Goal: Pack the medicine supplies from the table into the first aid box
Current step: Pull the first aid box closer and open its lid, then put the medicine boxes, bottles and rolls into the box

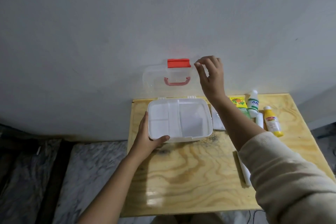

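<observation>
The first aid box point(206, 112) stands open at the back of the table, its white base holding a divided tray. Its clear lid point(154, 82), with a red latch point(179, 63) and a pink handle, stands upright against the wall. My left hand point(147, 136) grips the box's front left corner. My right hand point(211, 74) is raised, thumb and forefinger pinched at the lid's upper right corner. To the right of the box lie a white packet point(217, 121), a green and yellow carton point(238, 104), a white bottle point(253, 103), a white roll point(260, 122) and a yellow bottle point(272, 122).
The plywood table point(190, 172) stands against a grey wall point(109, 32). A long white item point(243, 171) lies near the table's right side, partly under my sleeve. Marble floor point(87, 172) shows to the left, below the table edge.
</observation>
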`<state>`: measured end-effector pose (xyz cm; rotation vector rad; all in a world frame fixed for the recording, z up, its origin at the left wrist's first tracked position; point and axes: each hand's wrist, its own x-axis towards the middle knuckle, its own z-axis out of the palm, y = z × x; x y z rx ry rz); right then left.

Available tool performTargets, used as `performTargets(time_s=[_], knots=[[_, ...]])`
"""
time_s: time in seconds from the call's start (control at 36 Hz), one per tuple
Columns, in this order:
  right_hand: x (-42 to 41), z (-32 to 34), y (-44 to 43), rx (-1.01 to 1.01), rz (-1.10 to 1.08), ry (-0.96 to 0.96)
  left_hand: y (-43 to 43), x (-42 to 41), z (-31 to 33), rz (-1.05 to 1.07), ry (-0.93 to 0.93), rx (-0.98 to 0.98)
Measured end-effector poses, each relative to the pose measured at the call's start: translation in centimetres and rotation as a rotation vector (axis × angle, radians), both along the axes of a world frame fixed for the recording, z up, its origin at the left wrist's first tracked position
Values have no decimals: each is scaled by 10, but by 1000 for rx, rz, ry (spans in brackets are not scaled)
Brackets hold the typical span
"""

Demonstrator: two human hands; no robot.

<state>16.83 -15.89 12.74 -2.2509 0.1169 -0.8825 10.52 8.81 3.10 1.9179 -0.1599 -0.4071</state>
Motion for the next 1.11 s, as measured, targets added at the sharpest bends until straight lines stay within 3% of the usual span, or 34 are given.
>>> performTargets(time_s=[0.61, 0.75, 0.83, 1.0, 1.11], knots=[[-18, 10, -1, 208, -122, -13, -2, -8, 6, 22, 66, -46], [-48, -3, -21, 274, -251, 13, -1, -8, 1, 20, 50, -53], [-80, -29, -41, 315, -372, 144, -1, -8, -2, 34, 52, -49], [-127, -84, -70, 340, -579, 670, -5, -7, -9, 36, 39, -12], [-135, -101, -75, 320, -614, 795, -7, -7, -10, 45, 33, -18]])
